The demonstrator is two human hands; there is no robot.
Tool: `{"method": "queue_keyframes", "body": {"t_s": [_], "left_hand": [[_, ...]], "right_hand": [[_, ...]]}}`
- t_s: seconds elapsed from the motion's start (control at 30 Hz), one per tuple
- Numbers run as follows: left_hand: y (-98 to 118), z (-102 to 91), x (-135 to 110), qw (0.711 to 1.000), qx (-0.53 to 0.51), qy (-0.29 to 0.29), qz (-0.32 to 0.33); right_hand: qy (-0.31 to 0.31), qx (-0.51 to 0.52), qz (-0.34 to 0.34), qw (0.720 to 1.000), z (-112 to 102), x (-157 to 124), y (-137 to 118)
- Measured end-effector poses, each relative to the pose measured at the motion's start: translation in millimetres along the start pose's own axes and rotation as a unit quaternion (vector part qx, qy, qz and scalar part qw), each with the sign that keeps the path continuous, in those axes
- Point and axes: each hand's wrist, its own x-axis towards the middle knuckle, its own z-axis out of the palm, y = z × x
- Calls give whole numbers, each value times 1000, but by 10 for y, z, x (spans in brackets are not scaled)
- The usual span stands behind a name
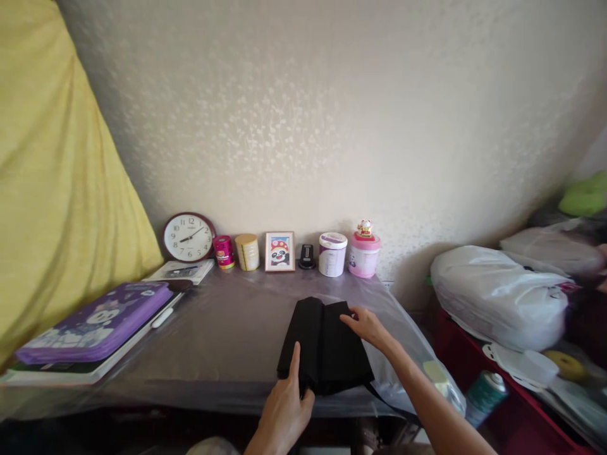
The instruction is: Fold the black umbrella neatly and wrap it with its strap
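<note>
Black folded bundle (308,338) lies between left hand (288,407), grip unclear, and right hand (368,327), pinching its far edge.

Both hands (287,407) touch a folded black item (303,332) on the table (222,335).

The black bundle (308,328) looks like matt cloth, the table cover (213,341) like smooth, glossy plastic.

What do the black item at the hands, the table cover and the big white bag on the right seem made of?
Black item: probably matte fabric, going by its dull, folded surface, though that is uncertain.
Table cover: likely clear plastic sheet, given its see-through sheen and wrinkles.
White bag: apparently thin plastic, with a glossy, crinkled, partly translucent surface.
</note>
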Motion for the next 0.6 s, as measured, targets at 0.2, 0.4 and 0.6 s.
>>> {"method": "queue_keyframes", "body": {"t_s": [0.2,0.4,0.6], "left_hand": [[32,-6,-13,1000,14,-4,-3],[64,10,6,999,46,-20,-16],[107,19,36,995,82,-41,-32]], "right_hand": [[-10,11,5,1000,-16,48,-20],[-57,269,97,956,-67,70,-363],[-64,365,134,919,157,144,-702]]}}
